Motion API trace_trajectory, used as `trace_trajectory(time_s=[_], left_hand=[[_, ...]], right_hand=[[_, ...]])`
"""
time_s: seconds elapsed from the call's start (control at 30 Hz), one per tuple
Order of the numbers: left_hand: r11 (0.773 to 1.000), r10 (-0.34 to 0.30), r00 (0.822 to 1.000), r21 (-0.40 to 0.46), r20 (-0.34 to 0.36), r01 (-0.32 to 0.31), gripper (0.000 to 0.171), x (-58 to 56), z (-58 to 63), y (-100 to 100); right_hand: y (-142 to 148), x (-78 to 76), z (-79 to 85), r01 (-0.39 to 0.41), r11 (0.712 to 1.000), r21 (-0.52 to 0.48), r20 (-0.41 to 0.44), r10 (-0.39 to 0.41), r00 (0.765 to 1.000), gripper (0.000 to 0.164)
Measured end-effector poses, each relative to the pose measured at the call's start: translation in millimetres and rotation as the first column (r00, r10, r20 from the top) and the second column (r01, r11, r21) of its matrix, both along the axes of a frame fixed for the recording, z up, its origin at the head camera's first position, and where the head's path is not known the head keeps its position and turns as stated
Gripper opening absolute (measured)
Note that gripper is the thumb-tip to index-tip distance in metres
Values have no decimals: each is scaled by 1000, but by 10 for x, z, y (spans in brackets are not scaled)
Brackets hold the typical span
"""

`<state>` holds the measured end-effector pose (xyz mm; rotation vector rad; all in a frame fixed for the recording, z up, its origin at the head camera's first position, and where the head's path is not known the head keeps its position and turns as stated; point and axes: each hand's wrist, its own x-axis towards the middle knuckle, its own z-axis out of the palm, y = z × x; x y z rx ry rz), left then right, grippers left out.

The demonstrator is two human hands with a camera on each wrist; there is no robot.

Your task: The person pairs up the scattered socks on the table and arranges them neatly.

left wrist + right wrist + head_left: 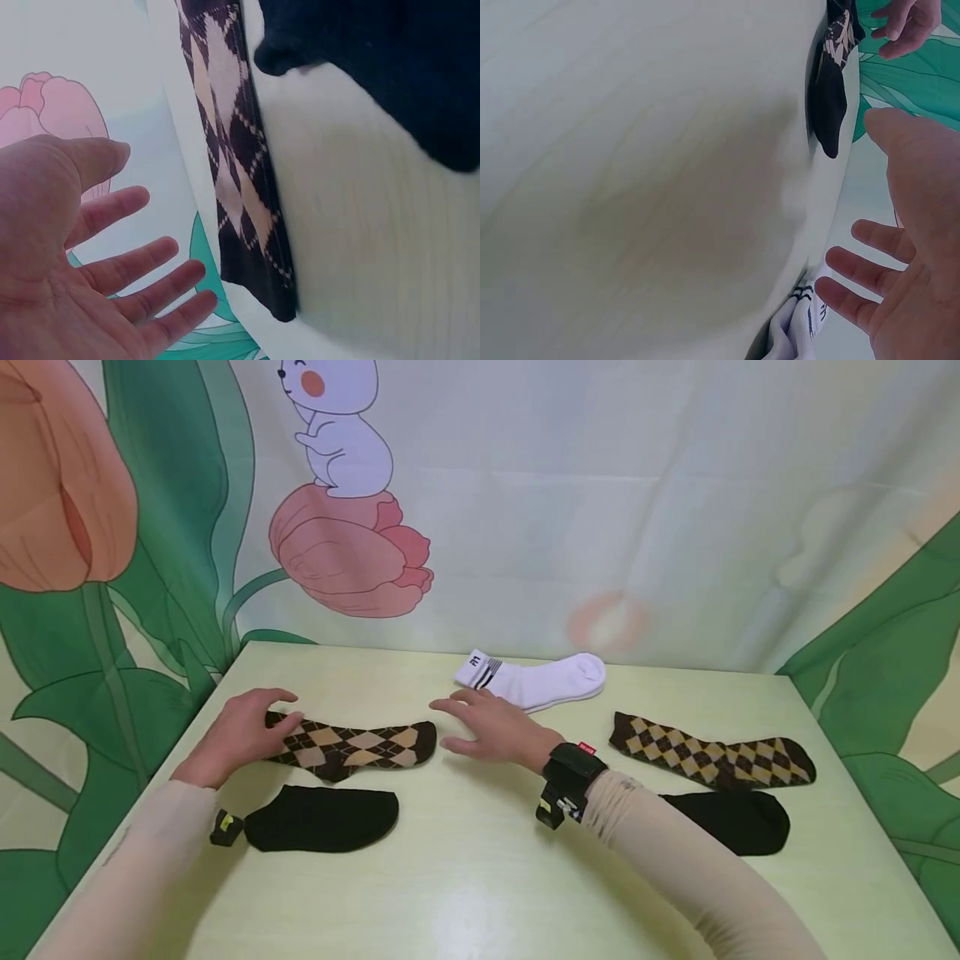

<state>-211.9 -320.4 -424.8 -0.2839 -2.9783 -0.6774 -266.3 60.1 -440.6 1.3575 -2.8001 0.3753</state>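
Observation:
My left hand [255,727] hovers over the cuff end of a brown and tan argyle sock [367,747] at the table's left; in the left wrist view its fingers are spread and hold nothing. Below that sock lies a black ankle sock [322,820]. My right hand [491,727], fingers loosely extended with nothing between them, is above the table between the argyle sock's toe and a pair of white sports socks [555,681] with black stripes. In the right wrist view, the argyle sock's dark toe [829,109] stands apart from the right hand.
On the right lies a second argyle sock [712,752] with a smaller diamond pattern. Another black sock [738,822] is below it, partly hidden by my right sleeve [675,860]. A printed curtain [525,527] hangs behind the pale table [465,877].

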Motion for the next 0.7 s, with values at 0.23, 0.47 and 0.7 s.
trace_trajectory(time_s=[0.23, 0.47, 0.7], left_hand=[[999, 17, 1000, -34, 8, -17, 49, 48, -20, -78], [996, 57, 998, -67, 13, -56, 52, 64, -61, -175], [996, 68, 997, -66, 45, -65, 47, 68, -104, -247]], right_hand=[[-98, 8, -37, -13, 1000, 22, -25, 13, 1000, 59], [-190, 42, -34, -8, 998, 59, -10, 8, 1000, 61], [-291, 87, -51, -6, 995, 96, 49, 1, 999, 62]])
